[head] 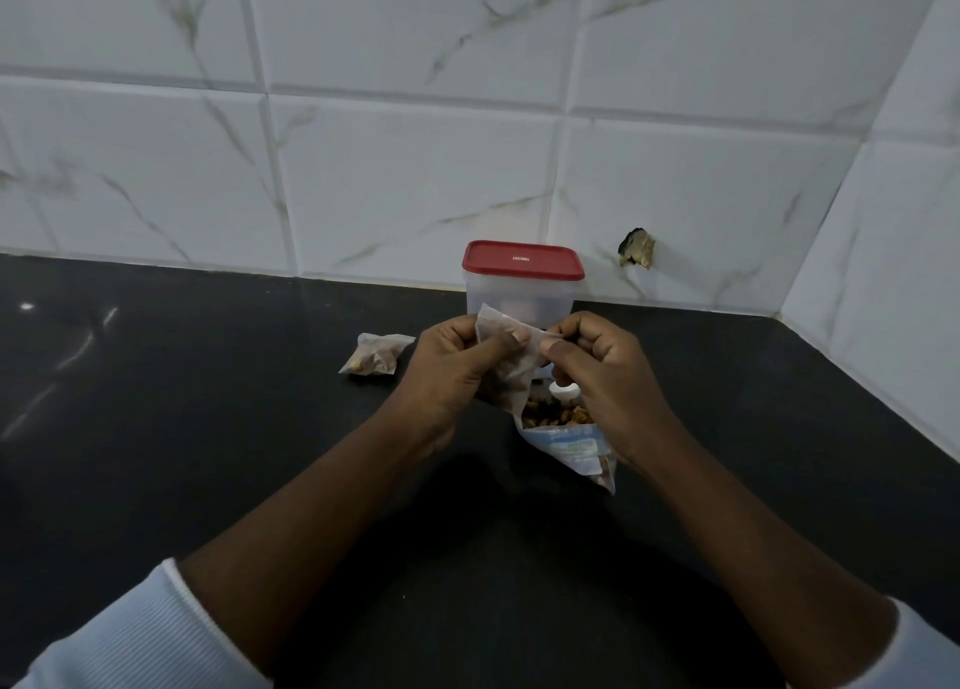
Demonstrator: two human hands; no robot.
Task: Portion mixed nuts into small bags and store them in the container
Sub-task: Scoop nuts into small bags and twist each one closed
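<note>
A person stands at a black kitchen counter (208, 428) backed by a white marble-look tiled wall (415, 169), seen from above, both forearms reaching forward out of pale ribbed sleeves (130, 636). The left hand (447, 376) and the right hand (605, 376) each pinch the top edge of a small translucent bag (511, 376) between thumb and curled fingers, holding it in the air with dark nuts sagging in its lower half; whether its mouth is sealed cannot be told. Directly beneath it lies an open pouch of mixed nuts (571, 441), its mouth gaping, with a small white plastic piece (563, 391) resting among the nuts. Just behind the hands stands a clear container (519, 299) with its red lid (522, 260) on. A filled small bag (375, 356) lies on the counter near the left hand. The likely step is closing the held bag. If the pinch slips or the top edge stays open, nuts could spill onto the counter. The right wrist sits close over the open pouch and could nudge it, scattering its contents. The container is lidded, so a hand must let go to open it, which risks dropping the bag
</note>
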